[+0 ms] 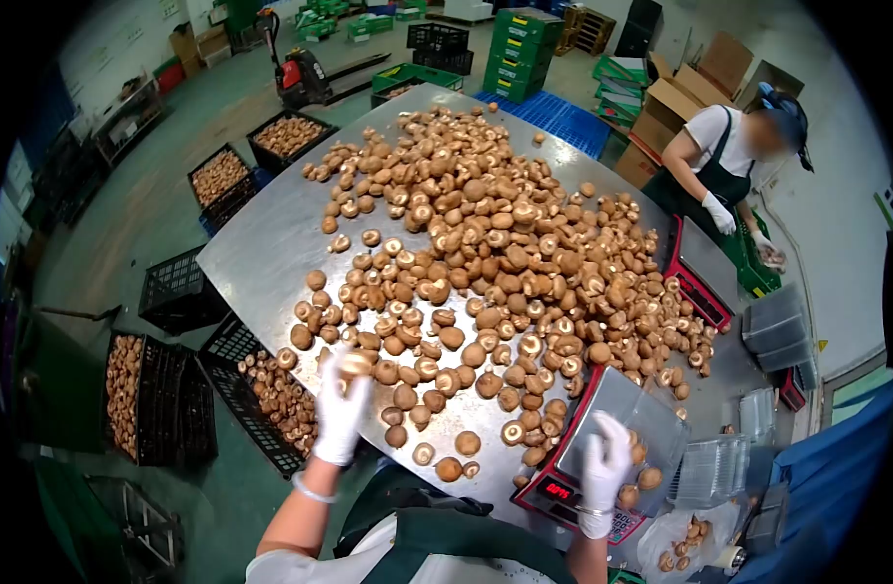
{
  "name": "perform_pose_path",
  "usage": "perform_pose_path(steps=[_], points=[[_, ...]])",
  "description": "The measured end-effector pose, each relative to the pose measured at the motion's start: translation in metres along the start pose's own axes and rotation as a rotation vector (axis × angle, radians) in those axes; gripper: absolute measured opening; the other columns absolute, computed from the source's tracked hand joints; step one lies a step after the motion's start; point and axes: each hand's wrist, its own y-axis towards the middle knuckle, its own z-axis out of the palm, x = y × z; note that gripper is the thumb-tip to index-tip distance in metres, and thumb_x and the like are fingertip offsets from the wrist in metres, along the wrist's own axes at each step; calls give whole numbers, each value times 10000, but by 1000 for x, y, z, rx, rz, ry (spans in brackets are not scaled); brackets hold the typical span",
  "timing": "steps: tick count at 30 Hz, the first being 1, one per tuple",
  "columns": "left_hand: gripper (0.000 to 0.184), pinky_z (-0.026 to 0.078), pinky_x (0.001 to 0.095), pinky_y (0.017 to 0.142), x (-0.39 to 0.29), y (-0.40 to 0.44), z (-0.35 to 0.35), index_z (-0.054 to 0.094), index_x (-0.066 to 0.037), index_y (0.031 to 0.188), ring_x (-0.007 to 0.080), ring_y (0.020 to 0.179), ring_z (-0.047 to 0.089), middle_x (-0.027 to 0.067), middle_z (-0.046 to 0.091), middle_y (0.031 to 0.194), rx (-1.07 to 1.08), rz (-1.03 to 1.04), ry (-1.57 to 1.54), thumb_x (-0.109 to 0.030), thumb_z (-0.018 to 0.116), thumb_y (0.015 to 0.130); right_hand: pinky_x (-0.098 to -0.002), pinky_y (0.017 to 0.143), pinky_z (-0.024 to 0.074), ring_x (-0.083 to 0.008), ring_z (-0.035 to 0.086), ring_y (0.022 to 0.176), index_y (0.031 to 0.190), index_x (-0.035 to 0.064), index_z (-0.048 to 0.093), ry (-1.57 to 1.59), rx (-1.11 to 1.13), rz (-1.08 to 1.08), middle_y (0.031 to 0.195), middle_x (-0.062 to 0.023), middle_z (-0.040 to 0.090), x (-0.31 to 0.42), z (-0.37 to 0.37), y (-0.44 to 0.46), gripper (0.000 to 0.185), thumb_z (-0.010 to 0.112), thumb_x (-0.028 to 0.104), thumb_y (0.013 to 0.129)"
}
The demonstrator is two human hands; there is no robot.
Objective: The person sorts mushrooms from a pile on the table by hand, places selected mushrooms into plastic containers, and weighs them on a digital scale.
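My left hand (341, 419), in a white glove, is raised at the near left edge of the metal table (261, 238). Its fingers close on a brown mushroom (355, 364), blurred by motion. My right hand (604, 467), also gloved, is over a red-framed digital scale (617, 389) with a lit red display. Its fingers look stretched out, and no mushroom shows in them. Beside it on the scale lie several mushrooms (649, 477), partly hidden by the hand. A large heap of mushrooms (505, 224) spreads across the table, with loose ones nearer me.
Black crates of mushrooms (276, 394) stand on the floor at left. A co-worker (719, 161) is at the far right near a second scale (700, 282). Clear plastic trays (709, 467) and a bag of mushrooms (688, 545) lie at right. A pallet jack (300, 78) stands behind.
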Motion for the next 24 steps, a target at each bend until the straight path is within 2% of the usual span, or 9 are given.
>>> perform_pose_path(steps=[3, 6, 7, 11, 15, 18, 22, 23, 24], points=[[609, 287, 440, 1084, 52, -2, -63, 459, -7, 1314, 356, 1276, 381, 188, 452, 1333, -285, 49, 520, -77, 678, 750, -353, 833, 490, -281, 628, 913, 975, 17, 661, 38, 329, -211, 949, -131, 666, 19, 57, -8, 216, 643, 40, 761], [560, 329, 457, 1040, 70, -20, -83, 519, -23, 1252, 375, 1210, 435, 190, 508, 1262, -106, 59, 471, -77, 709, 729, -352, 794, 505, -290, 628, 881, 989, 34, 662, 76, 574, -312, 956, -127, 661, 28, 111, -25, 230, 691, 113, 775], [494, 410, 424, 961, 71, -21, -80, 564, -31, 1196, 334, 1104, 527, 163, 569, 1178, 13, 90, 381, -80, 713, 728, -362, 799, 504, -299, 628, 882, 1000, 36, 660, 94, 631, -317, 965, -130, 659, 36, 128, -26, 235, 689, 121, 783], [436, 500, 368, 789, 74, -21, -43, 588, -56, 1161, 283, 926, 595, 109, 599, 1072, 334, 233, 287, -168, 705, 757, -365, 844, 497, -313, 610, 983, 1109, 48, 623, 156, 746, -283, 1084, -136, 631, 67, 194, -11, 304, 655, 138, 821], [395, 507, 386, 765, 87, 0, -22, 591, -76, 1169, 300, 843, 609, 115, 596, 1008, 422, 262, 374, -151, 670, 789, -361, 900, 476, -291, 588, 1052, 1146, 47, 602, 154, 693, -356, 1160, -114, 604, 84, 260, -11, 310, 615, 139, 849], [347, 506, 360, 748, 99, 13, -32, 598, -61, 1139, 293, 847, 609, 134, 587, 964, 394, 193, 150, -86, 634, 795, -404, 746, 506, -313, 609, 907, 1109, 103, 583, -38, 628, -305, 1014, -122, 601, 84, 311, -5, 302, 639, 169, 819], [282, 479, 235, 699, 104, 23, -71, 609, -20, 1104, 119, 795, 571, 59, 577, 957, 352, -168, -216, 0, 603, 823, -444, 631, 493, -326, 608, 792, 1076, 132, 559, -104, 546, -321, 867, -119, 584, 74, 340, 2, 355, 693, 214, 758], [283, 482, 243, 716, 110, 26, -82, 609, -15, 1109, 112, 817, 569, 61, 589, 982, 298, -207, -217, 2, 596, 827, -379, 625, 507, -263, 612, 742, 1078, 135, 567, -85, 509, -338, 825, -91, 583, 68, 343, 3, 349, 708, 203, 766], [289, 484, 255, 727, 121, 31, -93, 613, -21, 1107, 139, 819, 579, 78, 595, 985, 203, -163, -143, 9, 595, 820, -337, 637, 506, -208, 593, 722, 1085, 128, 571, 89, 607, -133, 813, -58, 582, 72, 336, 7, 349, 715, 196, 774]])
